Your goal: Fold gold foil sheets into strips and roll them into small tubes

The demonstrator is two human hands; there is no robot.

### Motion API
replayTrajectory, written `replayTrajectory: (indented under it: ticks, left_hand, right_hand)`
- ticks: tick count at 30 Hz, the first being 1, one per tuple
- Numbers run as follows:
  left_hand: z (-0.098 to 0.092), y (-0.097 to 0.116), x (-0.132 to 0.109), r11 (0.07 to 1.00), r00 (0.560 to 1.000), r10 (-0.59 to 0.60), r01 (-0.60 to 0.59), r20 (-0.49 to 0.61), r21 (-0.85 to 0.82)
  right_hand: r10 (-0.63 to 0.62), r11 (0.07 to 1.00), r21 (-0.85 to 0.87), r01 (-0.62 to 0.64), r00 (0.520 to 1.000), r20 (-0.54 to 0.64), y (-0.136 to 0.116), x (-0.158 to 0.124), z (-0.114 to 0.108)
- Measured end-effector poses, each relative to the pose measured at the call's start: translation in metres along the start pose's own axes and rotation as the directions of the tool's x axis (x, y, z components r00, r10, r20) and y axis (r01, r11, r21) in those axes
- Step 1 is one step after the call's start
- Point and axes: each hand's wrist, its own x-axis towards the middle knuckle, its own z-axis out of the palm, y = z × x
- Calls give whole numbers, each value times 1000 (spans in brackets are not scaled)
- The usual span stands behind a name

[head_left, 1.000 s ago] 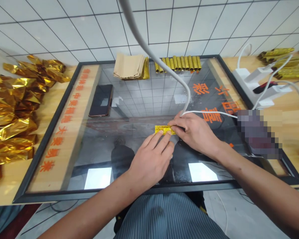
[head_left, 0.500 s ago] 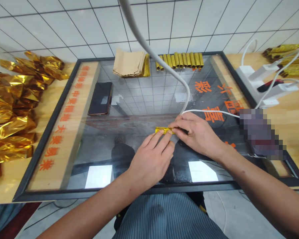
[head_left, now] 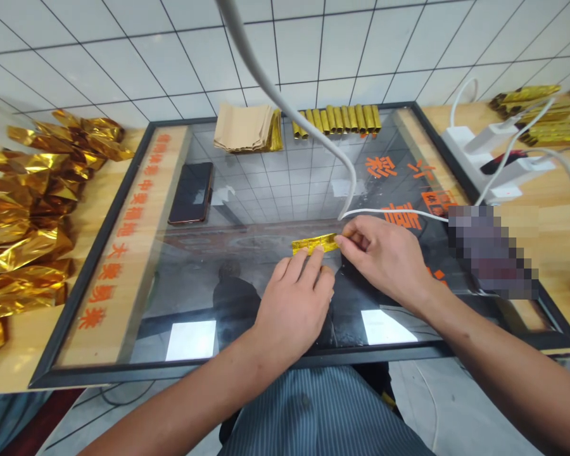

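Note:
A small folded strip of gold foil [head_left: 313,243] lies on the glass table top [head_left: 266,209] in front of me. My right hand [head_left: 384,256] pinches the strip's right end between thumb and fingers. My left hand [head_left: 294,304] rests on the glass just below the strip, its fingertips pressing on the strip's near edge, fingers close together and stretched forward.
A row of rolled gold foil pieces [head_left: 337,119] and a stack of brown paper [head_left: 244,126] lie at the far edge. A black phone [head_left: 192,192] lies on the left part of the glass. Crumpled gold foil sheets [head_left: 33,202] pile up at left. A white power strip [head_left: 494,158] with cables sits right.
The gold strip shows more of its length now and sits slightly farther from me. My right hand has slid to its right end; my left hand shifted a little toward the strip's middle.

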Motion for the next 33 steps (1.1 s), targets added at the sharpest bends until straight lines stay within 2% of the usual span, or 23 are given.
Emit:
replayTrajectory:
  ticks: [5,10,13,16,18,20,24,27,30,33]
  left_hand:
    - [-3,15,7,996,996,-88,88,32,20]
    - [-12,15,6,996,996,-77,79,39,-47]
    - [-18,0,14,988,999,-52,52,0,-143]
    - [-18,-24,31,955,983,-180,167,-34,-245]
    - [-16,-37,42,912,983,-185,173,4,-372]
    - [-15,-44,48,888,983,-184,178,28,-425]
    - [-22,-46,45,797,964,-215,265,155,-542]
    - [-25,-51,45,807,950,-264,312,166,-501]
    - [-21,-64,54,875,973,-228,222,38,-430]
    - [-17,-77,64,890,978,-186,207,91,-406]
  right_hand:
    - [17,995,-95,-15,1000,20,-5,0,0]
    - [35,994,-105,-30,998,49,-9,1,2]
    - [55,994,-102,-48,996,63,-11,2,3]
    - [63,993,-102,-57,996,62,-13,3,3]
    - [60,993,-101,-54,997,55,-15,4,3]
    - [58,993,-110,-52,997,53,-17,5,4]
    - [22,992,-125,-13,997,68,-22,7,7]
    - [-27,994,-100,36,996,89,-25,8,9]
    - [-59,994,-87,68,993,102,-28,8,11]
    - [-84,993,-74,92,990,109,-29,7,12]
